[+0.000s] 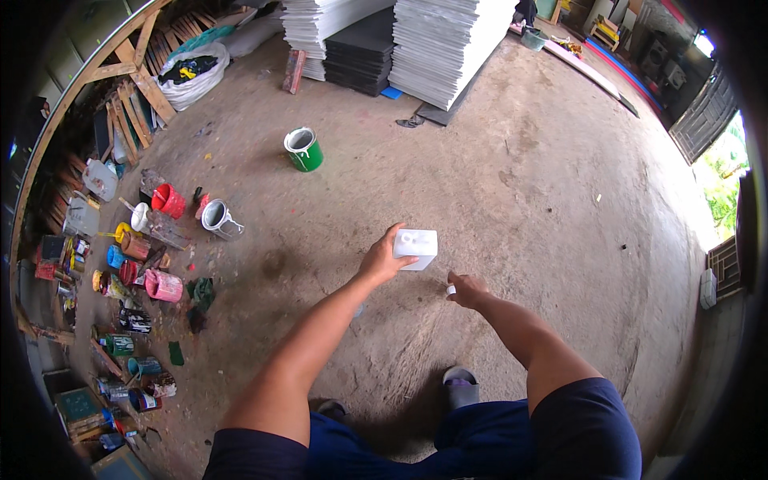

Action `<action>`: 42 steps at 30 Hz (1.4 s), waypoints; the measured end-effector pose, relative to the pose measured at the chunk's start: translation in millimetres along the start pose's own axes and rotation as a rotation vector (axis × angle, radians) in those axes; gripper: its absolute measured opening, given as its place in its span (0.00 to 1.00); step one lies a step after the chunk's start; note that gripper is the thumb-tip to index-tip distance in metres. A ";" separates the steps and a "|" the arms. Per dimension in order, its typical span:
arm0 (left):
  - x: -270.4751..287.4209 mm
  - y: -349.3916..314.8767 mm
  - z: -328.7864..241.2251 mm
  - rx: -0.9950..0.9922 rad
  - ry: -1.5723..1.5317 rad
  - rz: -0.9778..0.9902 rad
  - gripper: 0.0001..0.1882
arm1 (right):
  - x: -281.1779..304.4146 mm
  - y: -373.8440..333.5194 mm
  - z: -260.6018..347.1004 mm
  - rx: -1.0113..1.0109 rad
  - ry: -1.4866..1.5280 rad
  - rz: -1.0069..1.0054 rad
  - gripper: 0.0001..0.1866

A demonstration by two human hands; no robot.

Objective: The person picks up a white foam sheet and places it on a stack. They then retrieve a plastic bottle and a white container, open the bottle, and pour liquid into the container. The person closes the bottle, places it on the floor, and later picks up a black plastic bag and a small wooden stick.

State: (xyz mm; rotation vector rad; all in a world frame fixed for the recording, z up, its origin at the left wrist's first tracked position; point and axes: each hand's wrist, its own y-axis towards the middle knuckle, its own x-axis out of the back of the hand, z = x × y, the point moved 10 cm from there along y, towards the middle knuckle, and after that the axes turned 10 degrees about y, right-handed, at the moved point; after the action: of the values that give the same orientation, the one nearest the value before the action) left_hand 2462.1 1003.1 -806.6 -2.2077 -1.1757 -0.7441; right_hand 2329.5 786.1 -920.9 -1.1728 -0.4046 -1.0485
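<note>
Hands and bottle above a rough grey-brown concrete floor [544,216]. The person's left hand [379,261] is partly closed around the left side of a boxy, translucent white plastic bottle [419,258], its thumb and fingers spread across opposite sides. The bottle is held clear of the floor, in front of the person and near the middle of the scene, with its round neck facing upward. The right hand [470,293], just beside the bottle but apart from it, is curled nearly closed, pinching a small white object [451,290] resembling a cap; its exact form is too small to tell. Below, grey open-toed sandals [462,376] stand on the concrete. Beyond the left hand sits a green cylindrical can with white drips [307,158]; nearer on the left stands a grey can streaked with white [226,225]. Further left, a paint-smeared pink container [164,286] lies among crowded paint pots. Tall stacks of white sheets [444,52] flank a lower black stack [358,58] at the back.
</note>
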 end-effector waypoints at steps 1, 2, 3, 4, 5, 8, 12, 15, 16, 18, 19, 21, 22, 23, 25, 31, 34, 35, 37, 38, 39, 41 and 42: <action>0.4 -1.5 -1.3 -0.011 0.007 -0.019 0.51 | -3.5 3.0 4.8 0.034 -0.013 -0.005 0.25; 2.0 -2.1 -4.2 -0.033 0.008 -0.048 0.49 | -6.3 5.5 6.7 0.040 -0.030 0.000 0.24; 3.7 -3.7 -6.4 -0.047 0.034 -0.081 0.47 | -7.9 6.9 5.2 0.014 -0.054 0.016 0.22; 6.7 -6.2 -9.0 -0.068 0.053 -0.124 0.45 | -2.3 6.7 9.8 0.049 -0.033 -0.027 0.21; 7.3 -7.0 -8.5 -0.057 0.077 -0.135 0.44 | 3.6 5.5 11.8 0.054 -0.018 -0.057 0.19; 17.4 -8.7 -12.0 -0.085 -0.084 -0.221 0.42 | 39.1 4.9 11.8 0.011 0.107 -0.163 0.18; 24.1 -12.2 -18.4 -0.106 -0.197 -0.241 0.37 | 116.4 4.3 16.7 0.053 0.352 -0.445 0.16; 28.0 -19.8 -28.4 -0.124 -0.291 -0.217 0.35 | 177.3 -8.9 44.7 0.242 0.324 -0.702 0.12; 28.4 -24.1 -32.1 -0.121 -0.316 -0.205 0.34 | 191.2 -13.4 58.4 0.310 0.338 -0.728 0.12; 31.5 -33.0 -39.2 -0.114 -0.297 -0.179 0.33 | 215.4 -24.3 79.4 0.321 0.342 -0.749 0.11; 35.8 -36.9 -44.0 -0.128 -0.277 -0.187 0.33 | 224.6 -31.2 96.1 0.360 0.343 -0.738 0.11; 42.3 -44.7 -53.0 -0.170 -0.283 -0.190 0.33 | 241.1 -47.1 128.8 0.406 0.334 -0.721 0.10; 46.7 -48.6 -58.3 -0.211 -0.283 -0.203 0.34 | 246.2 -54.6 146.5 0.449 0.331 -0.673 0.11; 51.1 -52.1 -61.5 -0.239 -0.294 -0.225 0.35 | 250.4 -62.6 163.1 0.491 0.329 -0.624 0.11; 58.1 -59.3 -65.6 -0.295 -0.315 -0.268 0.37 | 255.9 -79.8 193.1 0.570 0.332 -0.559 0.11; 86.9 -73.0 -60.4 -0.392 -0.332 -0.434 0.36 | 259.4 -134.2 265.6 0.885 0.174 -0.577 0.13; 99.7 -80.6 -59.1 -0.416 -0.277 -0.502 0.37 | 258.1 -151.0 286.2 0.961 0.114 -0.608 0.15; 103.9 -81.9 -58.2 -0.407 -0.248 -0.518 0.37 | 258.7 -155.7 292.3 0.986 0.103 -0.619 0.15; 110.2 -85.5 -56.5 -0.398 -0.243 -0.529 0.37 | 255.9 -165.4 301.6 1.027 0.058 -0.632 0.15; 114.0 -88.4 -57.2 -0.405 -0.212 -0.544 0.37 | 253.1 -169.9 305.6 1.046 0.023 -0.638 0.14; 116.4 -91.0 -56.3 -0.400 -0.197 -0.542 0.37 | 249.4 -174.0 309.5 1.067 -0.011 -0.643 0.14; 120.6 -96.5 -54.9 -0.395 -0.168 -0.538 0.36 | 235.5 -179.6 318.4 1.104 -0.188 -0.660 0.15; 123.0 -98.9 -54.4 -0.395 -0.153 -0.536 0.36 | 227.5 -181.1 322.1 1.122 -0.276 -0.668 0.15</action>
State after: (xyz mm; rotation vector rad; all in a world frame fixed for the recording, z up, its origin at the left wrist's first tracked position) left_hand 2423.5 1084.0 -665.8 -2.3051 -1.8732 -1.1145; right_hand 2369.3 967.3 -528.5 -0.1308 -1.4484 -0.9561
